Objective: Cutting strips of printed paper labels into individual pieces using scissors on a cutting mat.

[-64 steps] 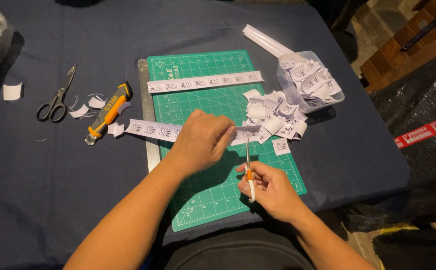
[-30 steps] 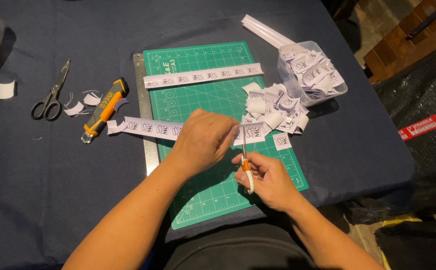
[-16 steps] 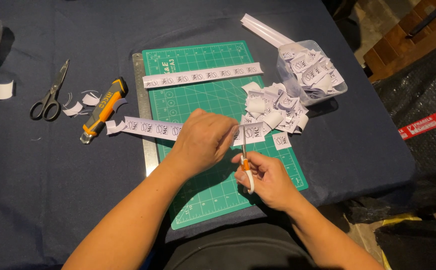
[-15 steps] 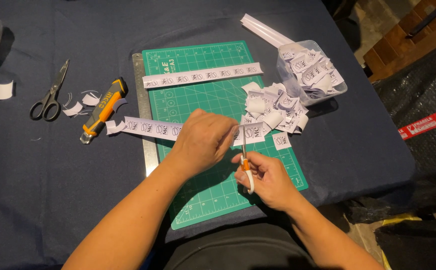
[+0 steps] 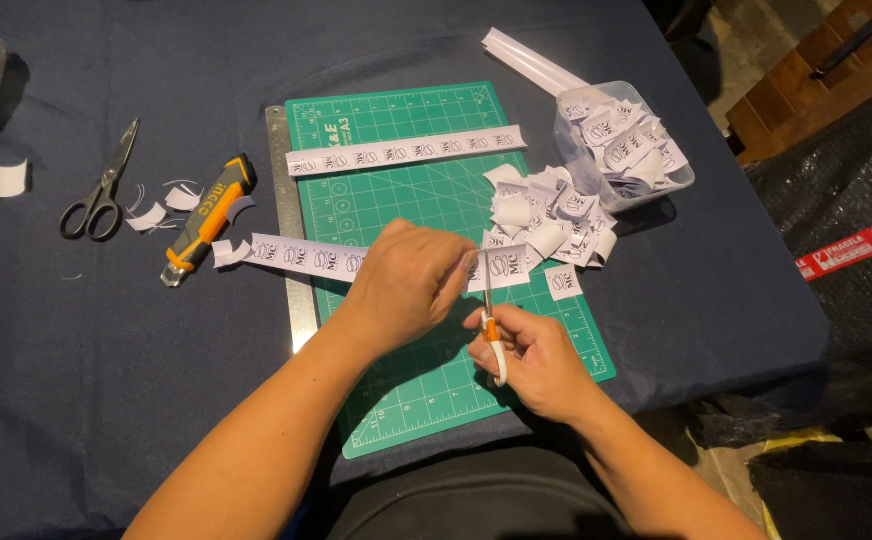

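Note:
My left hand (image 5: pixel 411 280) grips a long white paper strip (image 5: pixel 301 255) printed with small marks, holding it over the green cutting mat (image 5: pixel 426 385). My right hand (image 5: pixel 531 355) holds small orange-and-white scissors (image 5: pixel 491 325) with the blades upright against the strip's right part (image 5: pixel 504 268). A second printed strip (image 5: pixel 406 152) lies across the top of the mat. A heap of cut paper pieces (image 5: pixel 546 215) sits on the mat's right side.
A clear plastic tub (image 5: pixel 631 150) of cut pieces stands at the right. A metal ruler (image 5: pixel 291 220) lies along the mat's left edge. An orange utility knife (image 5: pixel 206 215), black scissors (image 5: pixel 101 185) and paper scraps lie on the dark blue cloth (image 5: pixel 86 350) at left.
Almost nothing has changed. Both hands stay in place on the strip and the small scissors; the view shifted slightly.

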